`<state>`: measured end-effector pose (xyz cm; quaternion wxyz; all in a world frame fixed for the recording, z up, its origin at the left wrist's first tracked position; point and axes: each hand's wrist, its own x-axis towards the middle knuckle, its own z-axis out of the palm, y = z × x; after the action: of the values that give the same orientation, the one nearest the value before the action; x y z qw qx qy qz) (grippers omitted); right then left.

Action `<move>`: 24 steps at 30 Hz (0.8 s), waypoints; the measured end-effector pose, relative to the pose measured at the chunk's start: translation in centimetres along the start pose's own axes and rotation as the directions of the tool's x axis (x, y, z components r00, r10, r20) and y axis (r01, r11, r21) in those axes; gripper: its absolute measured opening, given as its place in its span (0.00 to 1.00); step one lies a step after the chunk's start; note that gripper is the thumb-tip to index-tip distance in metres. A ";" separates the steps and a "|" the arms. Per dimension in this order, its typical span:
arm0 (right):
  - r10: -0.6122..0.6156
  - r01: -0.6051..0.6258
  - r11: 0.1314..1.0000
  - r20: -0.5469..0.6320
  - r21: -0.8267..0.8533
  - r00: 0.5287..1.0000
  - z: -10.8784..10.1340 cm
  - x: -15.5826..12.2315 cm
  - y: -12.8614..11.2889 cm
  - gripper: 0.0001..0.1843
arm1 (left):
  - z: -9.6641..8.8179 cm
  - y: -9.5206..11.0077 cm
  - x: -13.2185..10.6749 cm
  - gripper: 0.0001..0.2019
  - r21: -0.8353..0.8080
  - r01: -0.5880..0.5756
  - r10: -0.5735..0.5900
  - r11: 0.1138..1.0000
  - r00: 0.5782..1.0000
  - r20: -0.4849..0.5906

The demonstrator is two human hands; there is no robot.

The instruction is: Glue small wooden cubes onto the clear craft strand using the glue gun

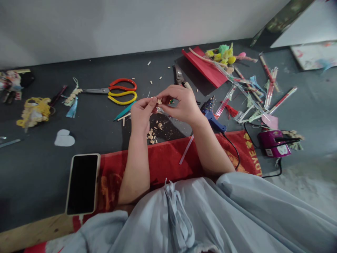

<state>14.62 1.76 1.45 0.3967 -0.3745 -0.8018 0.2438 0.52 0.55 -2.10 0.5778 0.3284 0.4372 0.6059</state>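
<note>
Wood chip [159,101] pinched between fingertips of left hand [141,114] and right hand [181,104], held over mid desk [92,123]. Loose wood bits [154,134] lie just nearer. Scissors [119,90] left, glue gun [213,117] right.

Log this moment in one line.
left hand: pinches small wood piece | right hand: fingertips at it | beneath: wood bits on dark mat
</note>
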 end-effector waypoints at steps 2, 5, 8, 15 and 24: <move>0.027 -0.028 0.999 0.012 0.024 1.000 -0.1 0.0 -0.2 0.08 | 0.0 0.3 -0.1 0.15 -0.025 0.038 -0.038 0.999 0.999 0.009; 0.054 -0.054 0.998 0.015 0.045 0.998 -0.1 0.0 -0.3 0.09 | 0.1 0.5 -0.2 0.11 -0.019 0.067 -0.067 0.998 0.998 0.004; 0.066 -0.066 0.996 0.007 0.062 0.998 -0.1 -0.1 -0.4 0.09 | 0.3 0.5 -0.1 0.10 -0.011 0.064 -0.064 0.998 0.998 0.000; 0.035 -0.034 0.996 -0.014 0.078 0.999 -0.1 -0.1 -0.5 0.08 | 0.1 -0.3 0.3 0.08 0.087 -0.011 0.024 0.996 0.988 -0.154; 0.029 -0.028 0.999 -0.018 0.015 0.999 -0.3 0.0 -0.3 0.13 | -0.1 -0.5 0.3 0.06 0.130 -0.074 0.090 0.989 0.988 -0.125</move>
<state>14.74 1.59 1.87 0.4033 -0.3851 -0.7909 0.2521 0.65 0.82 -2.63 0.5008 0.3414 0.4972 0.6208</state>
